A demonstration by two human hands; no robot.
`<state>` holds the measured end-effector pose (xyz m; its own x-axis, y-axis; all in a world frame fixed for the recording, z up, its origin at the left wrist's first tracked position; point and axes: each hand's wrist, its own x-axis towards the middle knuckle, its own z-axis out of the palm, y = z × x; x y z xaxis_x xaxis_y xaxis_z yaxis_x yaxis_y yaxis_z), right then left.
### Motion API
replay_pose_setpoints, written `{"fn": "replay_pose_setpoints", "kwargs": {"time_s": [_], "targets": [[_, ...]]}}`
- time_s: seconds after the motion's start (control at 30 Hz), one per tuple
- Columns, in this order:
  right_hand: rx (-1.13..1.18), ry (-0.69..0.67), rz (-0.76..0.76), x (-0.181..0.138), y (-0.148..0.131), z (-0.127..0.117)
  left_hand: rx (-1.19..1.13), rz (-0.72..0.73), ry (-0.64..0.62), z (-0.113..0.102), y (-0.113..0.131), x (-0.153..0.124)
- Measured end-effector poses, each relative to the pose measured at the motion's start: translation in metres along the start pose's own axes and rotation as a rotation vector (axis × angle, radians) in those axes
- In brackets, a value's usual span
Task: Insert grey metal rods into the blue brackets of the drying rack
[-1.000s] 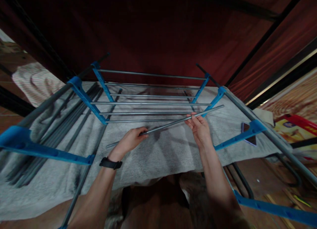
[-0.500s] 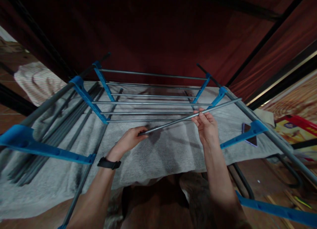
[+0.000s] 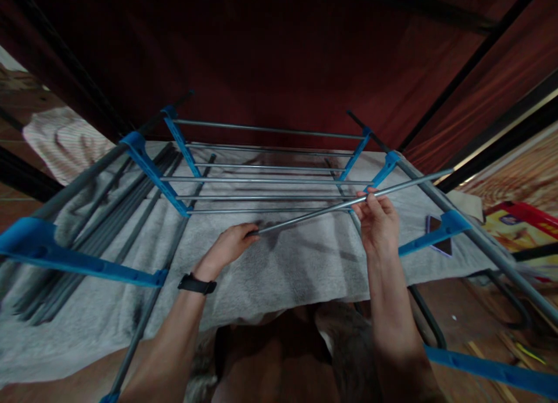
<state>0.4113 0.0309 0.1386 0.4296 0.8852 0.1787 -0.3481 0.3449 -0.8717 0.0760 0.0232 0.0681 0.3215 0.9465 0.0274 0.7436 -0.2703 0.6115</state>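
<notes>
A thin grey metal tube (image 3: pixel 305 217) slants across the front of a partly assembled rack. My left hand (image 3: pixel 231 244) is closed on its lower left end, and my right hand (image 3: pixel 377 220) pinches it farther along, with the right end sticking out past the fingers. Behind the tube, several crosswise tubes join the rack's blue plastic brackets (image 3: pixel 152 173) on the left to the blue bracket (image 3: pixel 384 169) on the right. Nearer to me, another blue bracket (image 3: pixel 87 263) at left and one (image 3: pixel 431 237) at right have no tube between them.
A bundle of loose grey tubes (image 3: pixel 104 228) lies at left on the grey cloth (image 3: pixel 288 275). A dark phone-like object (image 3: pixel 438 235) rests under the right bracket. Red fabric (image 3: pixel 270 60) hangs behind, and a red-yellow box (image 3: pixel 523 234) stands at far right.
My right hand has moved to the right along with the tube, whose right end now reaches over the right side rail. My left hand has shifted only slightly right.
</notes>
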Motion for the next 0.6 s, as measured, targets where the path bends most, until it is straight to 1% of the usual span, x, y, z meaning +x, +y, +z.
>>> {"fn": "replay_pose_setpoints", "kwargs": {"time_s": [0.13,0.4,0.5,0.6], "targets": [[-0.028,-0.021,0.015,-0.003,0.004,0.005,0.031,-0.01,-0.017,0.002,0.005,0.002],[-0.072,-0.138,0.068,-0.015,0.019,0.022,0.036,0.006,-0.044,0.012,0.012,0.003],[-0.068,-0.142,0.073,-0.017,0.021,0.025,0.034,0.021,-0.046,0.013,0.014,0.003],[-0.08,-0.13,0.05,-0.016,0.02,0.023,0.075,0.004,-0.044,0.012,0.014,0.002]]}}
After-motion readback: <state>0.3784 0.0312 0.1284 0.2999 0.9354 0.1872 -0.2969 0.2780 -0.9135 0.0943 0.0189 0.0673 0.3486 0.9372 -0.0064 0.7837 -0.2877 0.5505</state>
